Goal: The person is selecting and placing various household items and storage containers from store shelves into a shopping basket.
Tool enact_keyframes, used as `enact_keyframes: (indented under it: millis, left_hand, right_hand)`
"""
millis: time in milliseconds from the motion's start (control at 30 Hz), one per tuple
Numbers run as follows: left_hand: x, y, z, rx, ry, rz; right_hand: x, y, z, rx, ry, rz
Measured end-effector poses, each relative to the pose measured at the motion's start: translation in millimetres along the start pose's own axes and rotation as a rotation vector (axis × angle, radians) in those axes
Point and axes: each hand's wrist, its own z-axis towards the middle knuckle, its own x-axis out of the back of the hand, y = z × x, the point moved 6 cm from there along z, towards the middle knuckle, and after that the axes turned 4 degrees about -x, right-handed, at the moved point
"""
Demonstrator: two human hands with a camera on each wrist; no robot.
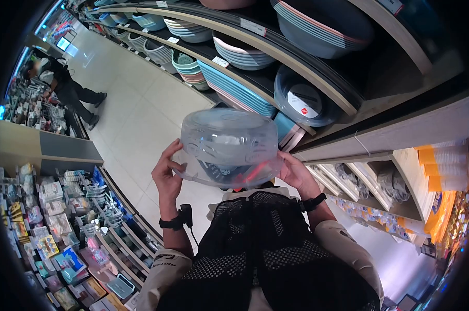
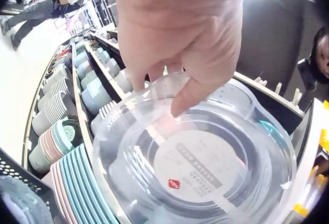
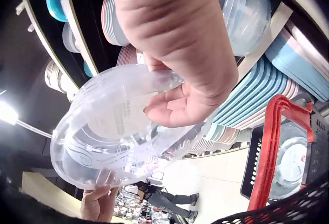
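A clear plastic basin [image 1: 229,147] is held up between both hands in front of the torso, bottom side facing up and away. My left hand [image 1: 167,168] grips its left rim. On the opposite side, my right hand [image 1: 297,173] pinches the rim between thumb and fingers. A round white label [image 2: 198,165] with a small red logo shows on the basin's base in the left wrist view. Below, a black shopping basket [image 3: 252,165] with a red handle [image 3: 271,141] contains another clear basin [image 3: 292,159] with a white label.
Stacks of basins [image 1: 322,28] fill the curved shelves ahead, with blue rectangular tubs [image 1: 239,90] lower down. Another clear basin [image 1: 304,98] sits on the shelf. At left, a display of small packaged goods [image 1: 58,223] borders the aisle floor [image 1: 141,106]; a person [image 1: 68,83] leans over a counter farther back.
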Motion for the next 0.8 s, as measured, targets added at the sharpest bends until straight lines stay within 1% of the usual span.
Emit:
enact_keyframes:
  millis: [67, 100, 133, 167, 233, 267, 333, 367, 467, 533, 633, 700, 800]
  left_hand:
    - [1.8, -1.8, -0.7, -0.008, 0.040, 0.052]
    - [4.8, -6.7, -1.9, 0.041, 0.110, 0.059]
    - [7.1, -11.1, -2.7, 0.089, 0.179, 0.064]
    - [4.1, -11.3, -2.9, 0.089, 0.179, 0.063]
    - [4.0, -22.3, -9.2, 0.255, 0.303, -0.142]
    - [7.7, -25.7, -11.6, 0.254, 0.304, -0.141]
    - [4.7, -52.8, -27.3, 0.604, 0.276, -0.541]
    - [1.6, -56.5, -30.1, 0.666, 0.330, -0.629]
    - [-0.6, -61.5, -36.0, 0.719, 0.320, -0.683]
    - [-2.7, -58.7, -36.4, 0.731, 0.330, -0.657]
    - [-4.0, -53.5, -34.1, 0.695, 0.303, -0.580]
    - [-5.0, -51.9, -32.1, 0.660, 0.233, -0.489]
    - [-4.3, -53.7, -29.6, 0.646, 0.201, -0.481]
  right_hand:
    - [-2.9, 1.1, 2.2, 0.022, -0.047, -0.034]
    - [-7.4, 0.5, 1.9, 0.021, -0.048, -0.034]
    - [-12.7, -3.6, 0.8, 0.074, -0.060, -0.079]
    - [-18.8, -8.2, -1.3, 0.128, -0.071, -0.124]
    - [-18.1, -10.1, -0.8, 0.140, -0.082, -0.134]
    - [-18.4, -11.4, 0.3, 0.150, -0.096, -0.146]
    - [-16.7, -11.9, 0.8, 0.154, -0.099, -0.177]
    - [-18.3, -12.7, 0.0, 0.160, -0.099, -0.209]
    - [-21.2, -15.3, -4.3, 0.192, -0.053, -0.295]
    - [-22.1, -17.9, -5.8, 0.192, -0.044, -0.334]
    - [-23.1, -21.1, -7.1, 0.212, -0.017, -0.394]
    - [-25.0, -23.7, -8.3, 0.233, 0.000, -0.414]
    - [-23.9, -27.5, -8.8, 0.252, 0.043, -0.487]
